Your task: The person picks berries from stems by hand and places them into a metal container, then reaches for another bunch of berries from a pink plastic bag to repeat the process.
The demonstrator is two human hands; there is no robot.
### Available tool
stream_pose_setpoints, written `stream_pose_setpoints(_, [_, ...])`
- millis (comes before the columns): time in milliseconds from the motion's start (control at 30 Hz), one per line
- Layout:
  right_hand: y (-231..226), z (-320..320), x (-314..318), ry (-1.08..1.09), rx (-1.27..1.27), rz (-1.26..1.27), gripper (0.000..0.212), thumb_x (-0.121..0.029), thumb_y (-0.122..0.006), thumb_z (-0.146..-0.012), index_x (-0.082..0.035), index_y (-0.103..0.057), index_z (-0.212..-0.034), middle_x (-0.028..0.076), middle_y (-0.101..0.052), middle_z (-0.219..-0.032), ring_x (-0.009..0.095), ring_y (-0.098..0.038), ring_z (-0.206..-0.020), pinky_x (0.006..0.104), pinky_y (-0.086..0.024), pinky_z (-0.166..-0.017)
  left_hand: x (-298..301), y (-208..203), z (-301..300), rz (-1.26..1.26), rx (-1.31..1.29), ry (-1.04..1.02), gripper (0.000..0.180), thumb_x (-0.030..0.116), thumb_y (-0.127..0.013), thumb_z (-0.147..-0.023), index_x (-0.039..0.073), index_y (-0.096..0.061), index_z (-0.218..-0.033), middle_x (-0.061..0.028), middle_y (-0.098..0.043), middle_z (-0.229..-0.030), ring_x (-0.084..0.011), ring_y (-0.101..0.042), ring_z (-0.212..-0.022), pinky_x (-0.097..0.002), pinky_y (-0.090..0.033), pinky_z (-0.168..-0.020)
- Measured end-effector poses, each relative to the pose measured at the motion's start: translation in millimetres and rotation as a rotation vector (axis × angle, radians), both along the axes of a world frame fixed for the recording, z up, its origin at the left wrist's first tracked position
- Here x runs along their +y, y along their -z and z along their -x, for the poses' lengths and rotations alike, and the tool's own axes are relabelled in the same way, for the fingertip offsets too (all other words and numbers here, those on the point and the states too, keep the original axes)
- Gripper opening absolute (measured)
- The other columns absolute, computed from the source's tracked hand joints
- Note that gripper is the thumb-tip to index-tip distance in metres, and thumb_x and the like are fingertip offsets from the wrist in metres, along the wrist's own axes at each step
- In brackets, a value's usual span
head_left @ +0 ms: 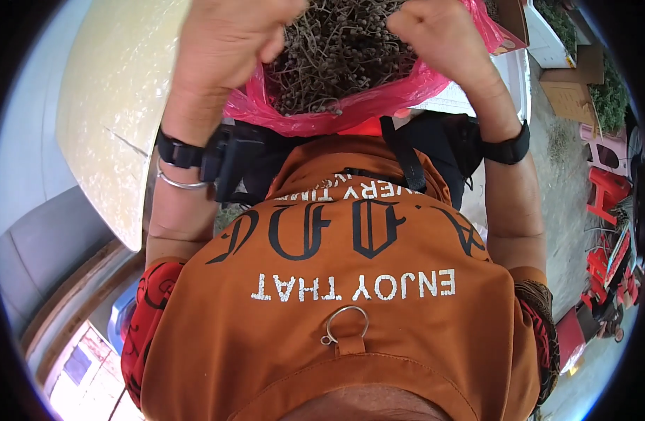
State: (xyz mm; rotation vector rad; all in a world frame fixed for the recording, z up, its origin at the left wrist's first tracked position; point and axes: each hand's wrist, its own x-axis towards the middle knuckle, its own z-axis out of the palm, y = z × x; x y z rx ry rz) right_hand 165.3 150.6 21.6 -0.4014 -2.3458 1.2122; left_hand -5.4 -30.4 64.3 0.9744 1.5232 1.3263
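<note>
A pink plastic bag (368, 105) lies open at the top of the view, filled with dark dried stems bearing small round berries (336, 59). My left hand (242, 35) is closed, curled over the bag's left side and partly cut off by the upper edge. Above the right part of the stems is my right hand (442, 35), also closed, with its fingers turned inward. Whatever sits in either hand's fingers is hidden. Black straps circle both my wrists, and the left one carries a dark device.
A pale yellow board (112, 105) stands close by my left arm. On the right are a cardboard box (572, 98), green plant material (607, 98) and a red plastic stool (607, 193) on the concrete floor. White foam (445, 102) shows beside the bag.
</note>
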Motion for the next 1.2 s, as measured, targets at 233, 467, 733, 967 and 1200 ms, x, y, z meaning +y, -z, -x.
stream_pose_setpoints(233, [13,-5,-5,-0.125,0.074,1.131,0.012,-0.005,-0.052,-0.079,-0.003,-0.059,-0.088,0.006,-0.054,-0.069,0.01,-0.038,-0.045,0.0206,-0.027,-0.04,-45,-5,33,-0.067,0.2,0.282,0.015,0.009,-0.069,-0.075,-0.001,-0.06,-0.069,-0.0026,-0.054,-0.059,-0.0105,-0.051,-0.052,-0.0237,-0.04,-0.047])
stream_pose_setpoints(467, [15,12,-38,-0.227,-0.227,0.275,0.02,-0.021,-0.065,-0.08,-0.001,-0.061,-0.076,0.004,-0.057,-0.059,0.011,-0.056,-0.057,0.0257,-0.046,-0.055,-57,5,29,0.203,0.324,0.585,0.007,0.003,-0.064,-0.07,-0.003,-0.061,-0.073,-0.0055,-0.054,-0.059,-0.0107,-0.051,-0.056,-0.0257,-0.038,-0.05])
stream_pose_setpoints(733, [35,36,-65,-0.154,-0.205,-0.378,0.018,-0.015,-0.059,-0.08,0.001,-0.06,-0.072,0.012,-0.052,-0.057,0.016,-0.052,-0.052,0.0282,-0.045,-0.054,-47,23,5,-0.026,0.296,0.278,0.016,0.011,-0.07,-0.073,0.001,-0.067,-0.085,-0.0066,-0.057,-0.062,-0.0121,-0.055,-0.058,-0.0255,-0.041,-0.052])
stream_pose_setpoints(967, [28,19,-58,-0.206,-0.217,0.035,0.018,-0.014,-0.057,-0.083,0.001,-0.061,-0.074,0.008,-0.054,-0.057,0.013,-0.051,-0.053,0.0268,-0.045,-0.054,-15,67,-27,-0.023,0.643,0.001,0.02,0.015,-0.069,-0.075,0.007,-0.066,-0.093,-0.0051,-0.061,-0.069,-0.0165,-0.059,-0.062,-0.0258,-0.046,-0.053])
stream_pose_setpoints(1200, [24,6,-62,-0.205,-0.289,0.254,0.021,-0.013,-0.054,-0.085,0.001,-0.059,-0.071,0.002,-0.054,-0.057,0.009,-0.049,-0.055,0.0242,-0.042,-0.052,-8,63,-31,-0.311,1.23,0.046,0.022,-0.001,-0.066,-0.065,0.007,-0.065,-0.085,-0.0062,-0.054,-0.067,-0.0216,-0.053,-0.057,-0.029,-0.043,-0.049])
